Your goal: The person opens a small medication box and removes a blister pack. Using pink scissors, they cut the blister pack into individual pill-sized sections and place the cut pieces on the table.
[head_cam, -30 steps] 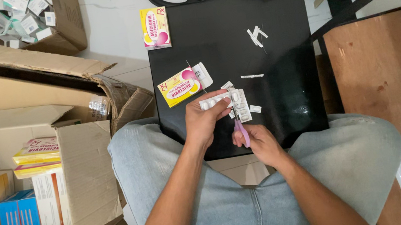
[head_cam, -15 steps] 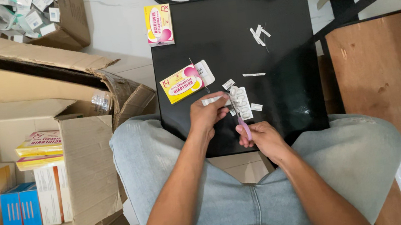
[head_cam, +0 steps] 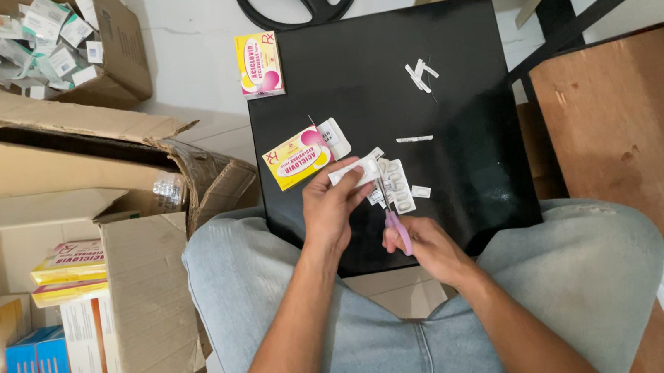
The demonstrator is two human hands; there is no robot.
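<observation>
Black board point(head_cam: 452, 73) across the lap, left hand point(head_cam: 333, 207) pinching a white blister strip point(head_cam: 353, 171) above it, right hand point(head_cam: 426, 246) clamped on purple-handled scissors point(head_cam: 393, 221), blades at the strip, yellow-pink medicine box point(head_cam: 297, 158) just beside

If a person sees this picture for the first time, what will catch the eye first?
First, the two hands at the centre: the left hand pinches a small white blister strip while the right hand works purple-handled scissors at it, over a black board resting on the lap. Next, the bright yellow-and-pink box lying just left of the strip, with a second box at the board's upper left corner. At the left stands an open cardboard carton with more boxes.
</observation>
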